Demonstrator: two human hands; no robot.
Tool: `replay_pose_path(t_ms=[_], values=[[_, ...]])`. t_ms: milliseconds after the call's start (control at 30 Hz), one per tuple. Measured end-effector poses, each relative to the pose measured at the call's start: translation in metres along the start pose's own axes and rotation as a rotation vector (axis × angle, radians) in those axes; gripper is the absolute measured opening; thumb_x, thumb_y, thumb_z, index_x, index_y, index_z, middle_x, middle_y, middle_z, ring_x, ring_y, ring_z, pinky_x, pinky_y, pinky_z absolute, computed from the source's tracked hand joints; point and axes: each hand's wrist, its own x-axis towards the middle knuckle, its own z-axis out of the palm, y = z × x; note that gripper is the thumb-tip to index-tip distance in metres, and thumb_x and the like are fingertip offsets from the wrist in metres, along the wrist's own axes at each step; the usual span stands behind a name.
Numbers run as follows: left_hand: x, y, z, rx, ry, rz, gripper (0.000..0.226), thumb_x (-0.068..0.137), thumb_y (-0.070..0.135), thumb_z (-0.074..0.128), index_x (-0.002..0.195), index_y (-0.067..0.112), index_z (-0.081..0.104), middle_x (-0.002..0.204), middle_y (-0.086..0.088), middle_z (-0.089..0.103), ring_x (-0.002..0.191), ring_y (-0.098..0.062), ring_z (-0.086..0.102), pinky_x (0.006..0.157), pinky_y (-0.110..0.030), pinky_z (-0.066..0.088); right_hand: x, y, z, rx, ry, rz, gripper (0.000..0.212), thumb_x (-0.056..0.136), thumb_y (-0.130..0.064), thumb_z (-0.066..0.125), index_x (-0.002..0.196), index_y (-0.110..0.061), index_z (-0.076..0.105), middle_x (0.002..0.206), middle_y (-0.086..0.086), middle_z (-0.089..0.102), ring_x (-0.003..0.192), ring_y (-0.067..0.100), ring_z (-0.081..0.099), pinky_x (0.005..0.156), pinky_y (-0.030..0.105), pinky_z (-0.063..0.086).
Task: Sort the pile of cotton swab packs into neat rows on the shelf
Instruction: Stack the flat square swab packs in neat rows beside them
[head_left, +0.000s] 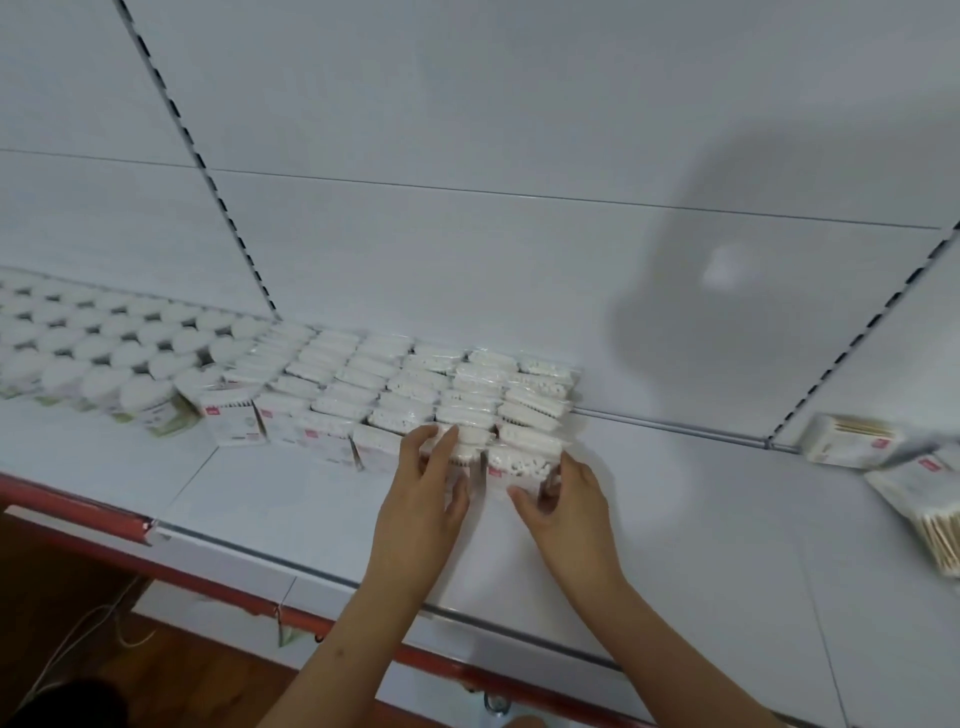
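Several rows of upright cotton swab packs (410, 384) stand on the white shelf (675, 519), from the back wall toward the front. My left hand (423, 499) holds the front pack (460, 452) of one row, fingers over its top and thumb at its side. My right hand (563, 499) grips the front pack (522, 467) of the rightmost row, thumb on its face and fingers round its right side. A loose pile of packs (914, 499) with wooden sticks showing lies at the far right of the shelf.
Round white-lidded tubs (104, 353) fill the shelf's left part. The shelf has a red front edge (218, 582) with a clear price rail. Slotted uprights (208, 171) run up the white back panel. Wooden floor and a white cable (88, 634) lie below.
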Motion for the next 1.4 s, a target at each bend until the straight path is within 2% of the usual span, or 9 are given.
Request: replay_pose_path(t_ms=[433,533,633,700,833,967,1100,1267,1400], values=[[-0.002,-0.013,-0.004,-0.058,-0.038,0.087,0.051,0.090,0.013,0.070,0.138,0.017,0.053,0.149,-0.001,0.035,0.095,-0.010,0.063,0.062,-0.017,0.052,0.002,0.004,0.022,-0.216,0.099,-0.002,0.034,0.101,-0.039,0.049,0.126,-0.017,0.055,0.094,-0.003,0.060,0.090,0.015,0.055,0.069,0.023,0.038],[-0.004,-0.005,-0.010,-0.051,-0.007,0.074,0.051,0.090,0.012,0.069,0.138,0.017,0.054,0.153,0.001,0.034,0.081,-0.008,0.061,0.054,-0.025,0.055,0.005,0.001,0.021,-0.271,0.078,0.009,0.038,0.096,-0.042,0.057,0.125,-0.018,0.056,0.105,0.000,0.061,0.102,0.018,0.052,0.073,0.026,0.040],[-0.009,0.017,-0.009,-0.056,0.047,0.140,0.048,0.089,0.004,0.062,0.135,0.015,0.058,0.146,-0.002,0.044,0.069,-0.008,0.054,0.045,-0.022,0.048,0.003,0.005,0.004,-0.235,0.022,0.005,0.067,0.093,-0.050,0.059,0.146,-0.016,0.040,0.141,0.004,0.049,0.130,0.023,0.044,0.103,0.030,0.040],[-0.013,0.038,-0.001,-0.098,0.022,0.265,0.041,0.089,0.002,0.056,0.128,0.012,0.063,0.133,-0.002,0.052,0.071,-0.007,0.055,0.050,-0.015,0.046,-0.009,0.008,-0.018,-0.211,0.082,0.060,0.078,0.095,-0.050,0.057,0.156,-0.015,0.023,0.156,0.004,0.032,0.140,0.021,0.033,0.115,0.032,0.032],[-0.017,0.077,0.041,-0.190,-0.229,0.482,0.035,0.091,0.002,0.056,0.123,0.015,0.064,0.120,0.002,0.061,0.091,-0.012,0.062,0.073,-0.016,0.051,-0.030,0.018,-0.082,-0.216,0.337,0.079,0.065,0.098,-0.050,0.049,0.153,-0.020,0.030,0.149,-0.001,0.041,0.132,0.017,0.043,0.106,0.041,0.044],[-0.029,0.121,0.099,-0.249,-0.489,0.544,0.039,0.093,0.010,0.064,0.131,0.018,0.060,0.128,-0.001,0.061,0.113,-0.017,0.060,0.095,-0.026,0.049,-0.058,0.046,-0.157,-0.224,0.535,0.121,0.058,0.099,-0.054,0.044,0.147,-0.022,0.042,0.142,-0.003,0.050,0.128,0.015,0.047,0.105,0.041,0.045],[-0.043,0.167,0.150,-0.250,-0.688,0.665,0.044,0.097,0.017,0.058,0.140,0.016,0.055,0.146,-0.006,0.052,0.133,-0.024,0.049,0.111,-0.039,0.041,-0.090,0.086,-0.224,-0.343,0.708,0.245,0.050,0.098,-0.041,0.055,0.142,-0.016,0.049,0.138,0.005,0.054,0.124,0.023,0.050,0.105,0.036,0.041],[-0.052,0.212,0.192,-0.158,-0.761,0.699,0.051,0.094,0.037,0.040,0.141,0.022,0.056,0.154,-0.010,0.043,0.143,-0.029,0.038,0.115,-0.041,0.030,-0.115,0.150,-0.291,-0.615,0.593,0.434,0.066,0.088,-0.033,0.068,0.147,-0.017,0.043,0.149,0.009,0.042,0.135,0.032,0.038,0.109,0.040,0.033],[-0.055,0.229,0.206,-0.099,-0.706,0.664,0.055,0.090,0.042,0.032,0.134,0.024,0.060,0.146,-0.008,0.051,0.135,-0.029,0.044,0.111,-0.046,0.034,-0.112,0.179,-0.319,-0.807,0.427,0.312,0.063,0.081,-0.025,0.076,0.140,-0.020,0.052,0.144,0.010,0.048,0.123,0.037,0.045,0.104,0.050,0.042]])
